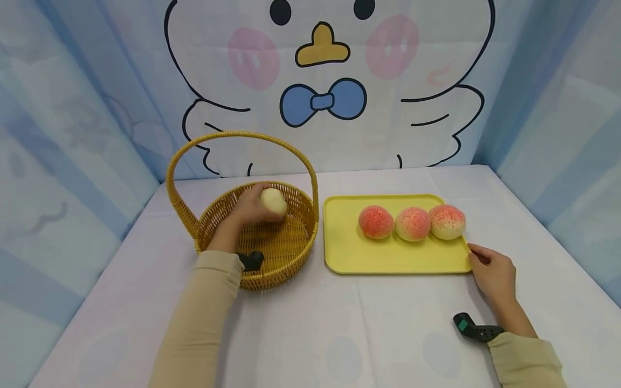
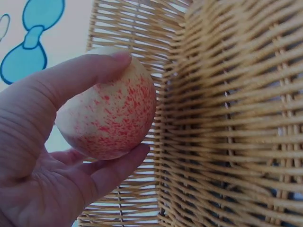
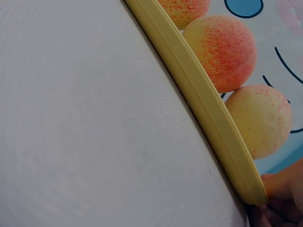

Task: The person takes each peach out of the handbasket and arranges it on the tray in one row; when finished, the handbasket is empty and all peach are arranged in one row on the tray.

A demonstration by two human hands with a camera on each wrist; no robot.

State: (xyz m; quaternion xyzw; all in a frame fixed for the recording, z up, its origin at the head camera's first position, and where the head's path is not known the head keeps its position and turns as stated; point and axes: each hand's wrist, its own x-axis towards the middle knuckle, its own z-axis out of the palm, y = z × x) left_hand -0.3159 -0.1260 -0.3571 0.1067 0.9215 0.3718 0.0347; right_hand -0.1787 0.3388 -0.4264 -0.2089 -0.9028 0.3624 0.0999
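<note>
My left hand is inside the wicker basket, gripping a pale peach. Red speckles cover one side of that peach in the left wrist view, where thumb and fingers wrap round it. On the yellow tray three red-flushed peaches sit in a row: a left one, a middle one and a right one. My right hand pinches the tray's front right corner, the thumb at the rim and the other fingers low beside it in the right wrist view.
The basket's tall arched handle rises above my left hand. A white cloth covers the table under basket and tray. Behind stands a curtain with a cartoon bird, and more curtains hang on both sides.
</note>
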